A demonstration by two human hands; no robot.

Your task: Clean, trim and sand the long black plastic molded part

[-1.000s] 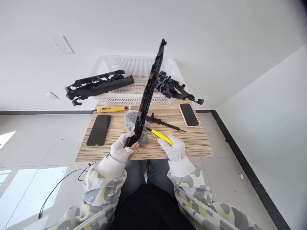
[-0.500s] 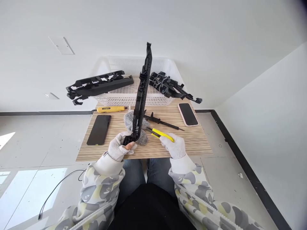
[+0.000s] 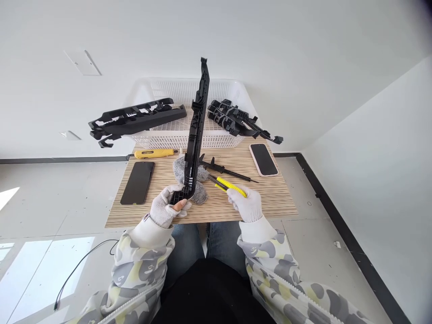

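My left hand (image 3: 167, 207), in a white knit glove with a bare thumb tip, grips the lower end of a long black plastic trim part (image 3: 195, 130). The part stands nearly upright, leaning slightly right, its ribbed inner side visible. In my gloved right hand (image 3: 248, 204) is a slim yellow-and-black utility knife (image 3: 229, 185), its front end pointing up and left toward the part. The knife appears apart from the part; its tip is hard to make out against a speckled grey cloth (image 3: 200, 194). Behind the knife lies a thin black plastic piece with a pointed tip (image 3: 229, 172).
A white plastic basket (image 3: 216, 140) stands at the table's back, with black plastic parts (image 3: 151, 122) across its left side and more parts (image 3: 236, 120) at right. A yellow corded tool (image 3: 153, 153) and dark phone (image 3: 137, 183) lie left; another phone (image 3: 263, 160) lies right.
The whole view has shifted slightly. The black trim part has tipped a little to the left at its top. Both hands keep their holds, and the knife stays near the part.
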